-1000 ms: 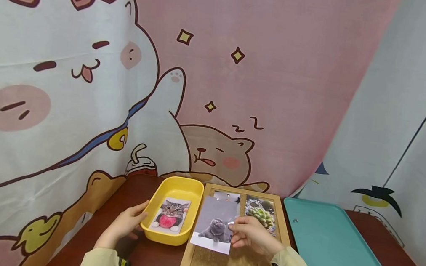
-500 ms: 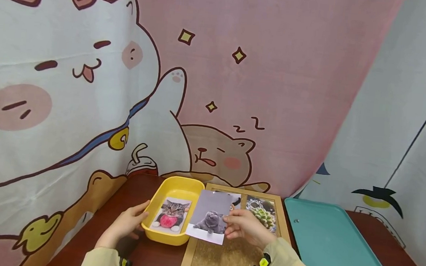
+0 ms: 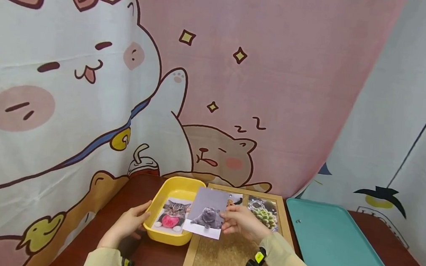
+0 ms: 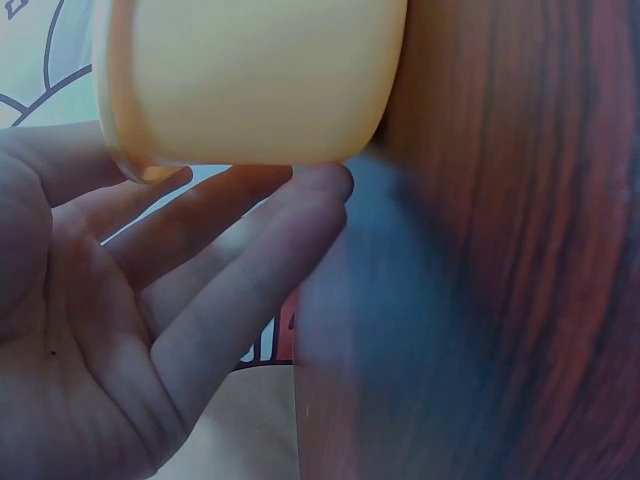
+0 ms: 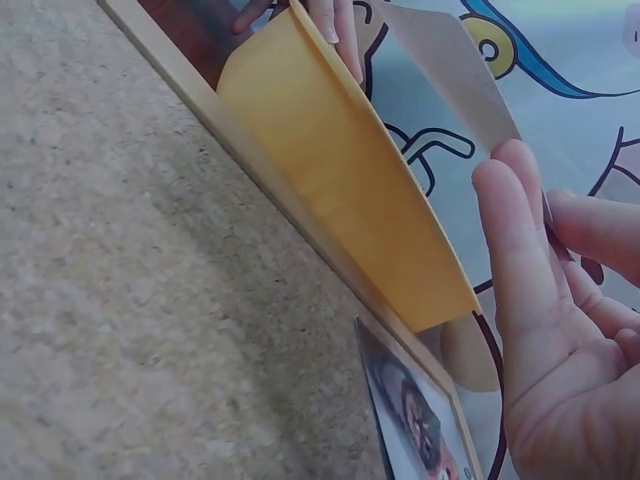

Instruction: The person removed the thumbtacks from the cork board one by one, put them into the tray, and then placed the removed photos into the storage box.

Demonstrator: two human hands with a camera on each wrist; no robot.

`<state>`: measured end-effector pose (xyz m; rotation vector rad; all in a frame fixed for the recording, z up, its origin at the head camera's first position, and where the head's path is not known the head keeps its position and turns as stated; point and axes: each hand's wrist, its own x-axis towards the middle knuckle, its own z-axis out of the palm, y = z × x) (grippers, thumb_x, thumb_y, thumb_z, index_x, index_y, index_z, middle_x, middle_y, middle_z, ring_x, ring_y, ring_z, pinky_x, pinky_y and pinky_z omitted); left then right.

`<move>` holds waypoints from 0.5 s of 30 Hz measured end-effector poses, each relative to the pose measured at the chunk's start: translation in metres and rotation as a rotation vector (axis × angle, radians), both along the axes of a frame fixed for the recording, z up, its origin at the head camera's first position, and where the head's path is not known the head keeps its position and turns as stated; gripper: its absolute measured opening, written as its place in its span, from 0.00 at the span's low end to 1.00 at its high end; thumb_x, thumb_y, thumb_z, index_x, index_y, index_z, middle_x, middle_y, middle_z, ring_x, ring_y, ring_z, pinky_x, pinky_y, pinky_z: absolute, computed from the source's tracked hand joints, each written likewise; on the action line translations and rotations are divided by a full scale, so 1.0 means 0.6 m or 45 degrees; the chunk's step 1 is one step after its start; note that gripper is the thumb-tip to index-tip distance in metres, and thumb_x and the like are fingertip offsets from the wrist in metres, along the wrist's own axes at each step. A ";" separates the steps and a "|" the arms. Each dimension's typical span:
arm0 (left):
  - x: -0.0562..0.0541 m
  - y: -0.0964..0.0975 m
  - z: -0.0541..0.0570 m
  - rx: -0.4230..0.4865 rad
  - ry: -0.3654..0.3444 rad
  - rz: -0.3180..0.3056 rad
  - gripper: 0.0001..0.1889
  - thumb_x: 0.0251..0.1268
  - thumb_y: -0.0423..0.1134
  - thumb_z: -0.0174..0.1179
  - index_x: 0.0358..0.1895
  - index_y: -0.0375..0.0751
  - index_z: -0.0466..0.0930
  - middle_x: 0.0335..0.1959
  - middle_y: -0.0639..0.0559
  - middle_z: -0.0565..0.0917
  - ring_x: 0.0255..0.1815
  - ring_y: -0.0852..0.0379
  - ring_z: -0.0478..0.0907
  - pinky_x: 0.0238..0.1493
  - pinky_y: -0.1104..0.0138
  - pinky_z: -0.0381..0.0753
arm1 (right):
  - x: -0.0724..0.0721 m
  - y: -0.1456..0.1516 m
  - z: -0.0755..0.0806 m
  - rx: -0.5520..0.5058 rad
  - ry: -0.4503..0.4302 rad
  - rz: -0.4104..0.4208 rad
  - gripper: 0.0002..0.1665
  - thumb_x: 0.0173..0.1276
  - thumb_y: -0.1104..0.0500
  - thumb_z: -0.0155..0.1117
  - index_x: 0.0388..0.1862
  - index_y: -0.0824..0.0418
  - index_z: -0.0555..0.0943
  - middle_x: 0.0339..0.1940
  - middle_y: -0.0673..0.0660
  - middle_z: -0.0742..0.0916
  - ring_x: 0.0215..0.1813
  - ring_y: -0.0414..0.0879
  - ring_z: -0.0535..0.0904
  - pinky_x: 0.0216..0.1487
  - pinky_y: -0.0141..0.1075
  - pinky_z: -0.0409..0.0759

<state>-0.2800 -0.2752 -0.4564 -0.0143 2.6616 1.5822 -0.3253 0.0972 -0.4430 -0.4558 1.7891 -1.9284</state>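
Note:
My right hand (image 3: 241,222) pinches the right edge of a photo print (image 3: 204,212) of a grey cat on a mauve background. Held above the corkboard's left side, the print overlaps the right rim of a yellow plastic basin (image 3: 166,238) in the head view. My left hand (image 3: 125,225) holds the basin's left rim, its fingertips against the outer wall (image 4: 255,90) in the left wrist view. Inside the basin lies another photo (image 3: 171,217), of a tabby cat with a pink heart. The right wrist view shows the held print's pale back (image 5: 462,72) between thumb and fingers.
A wood-framed corkboard (image 3: 232,259) lies right of the basin. At its far end are a succulent photo (image 3: 264,213) and a partly covered photo (image 3: 236,199). A teal tray (image 3: 343,250) sits farther right on the dark wooden table (image 3: 163,262). A cartoon curtain (image 3: 277,92) hangs behind.
My right hand has carried the grey cat photo left and slightly up, from over the corkboard to overlapping the basin's right rim. My left hand has stayed at the basin.

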 end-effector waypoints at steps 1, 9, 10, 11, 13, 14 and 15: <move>0.001 0.000 0.000 -0.001 -0.001 0.000 0.28 0.73 0.40 0.54 0.73 0.40 0.62 0.51 0.33 0.79 0.30 0.48 0.81 0.25 0.53 0.83 | -0.001 -0.001 0.001 -0.006 -0.001 0.006 0.07 0.72 0.65 0.57 0.31 0.62 0.75 0.23 0.54 0.81 0.24 0.42 0.82 0.30 0.35 0.84; 0.001 0.001 0.001 0.004 -0.002 -0.011 0.28 0.73 0.41 0.54 0.73 0.40 0.62 0.52 0.32 0.78 0.31 0.47 0.81 0.26 0.52 0.83 | -0.013 -0.015 0.017 0.022 0.023 -0.001 0.10 0.71 0.64 0.58 0.28 0.62 0.74 0.23 0.54 0.81 0.24 0.42 0.82 0.31 0.36 0.84; 0.001 0.001 0.001 0.007 -0.003 -0.013 0.28 0.73 0.40 0.54 0.73 0.39 0.62 0.52 0.32 0.78 0.31 0.47 0.81 0.26 0.52 0.83 | -0.015 -0.017 0.018 0.025 0.020 -0.001 0.09 0.71 0.64 0.58 0.28 0.62 0.75 0.23 0.54 0.81 0.24 0.42 0.83 0.31 0.36 0.84; 0.001 0.001 0.001 0.009 -0.002 -0.012 0.28 0.73 0.40 0.53 0.73 0.39 0.62 0.52 0.32 0.78 0.30 0.47 0.81 0.26 0.52 0.83 | -0.017 -0.020 0.019 0.026 0.017 0.002 0.09 0.71 0.64 0.58 0.29 0.62 0.75 0.23 0.54 0.81 0.25 0.42 0.82 0.31 0.35 0.84; 0.002 0.001 0.002 0.018 -0.001 -0.011 0.28 0.73 0.39 0.53 0.73 0.39 0.61 0.52 0.32 0.78 0.30 0.46 0.81 0.26 0.52 0.83 | -0.021 -0.025 0.022 0.028 0.003 0.006 0.08 0.71 0.63 0.59 0.30 0.62 0.76 0.23 0.54 0.81 0.25 0.42 0.83 0.32 0.35 0.84; 0.002 0.001 0.001 0.022 0.000 -0.012 0.28 0.73 0.39 0.53 0.73 0.38 0.61 0.52 0.32 0.78 0.30 0.46 0.81 0.26 0.52 0.83 | -0.023 -0.028 0.023 0.026 -0.006 0.007 0.08 0.71 0.63 0.59 0.30 0.62 0.76 0.23 0.54 0.81 0.25 0.42 0.83 0.32 0.35 0.84; 0.003 0.001 0.001 0.025 0.003 -0.010 0.28 0.73 0.39 0.53 0.73 0.38 0.62 0.52 0.32 0.78 0.30 0.46 0.81 0.25 0.52 0.83 | -0.025 -0.031 0.024 0.032 0.005 0.010 0.09 0.71 0.63 0.58 0.30 0.63 0.76 0.23 0.55 0.81 0.25 0.43 0.83 0.32 0.35 0.84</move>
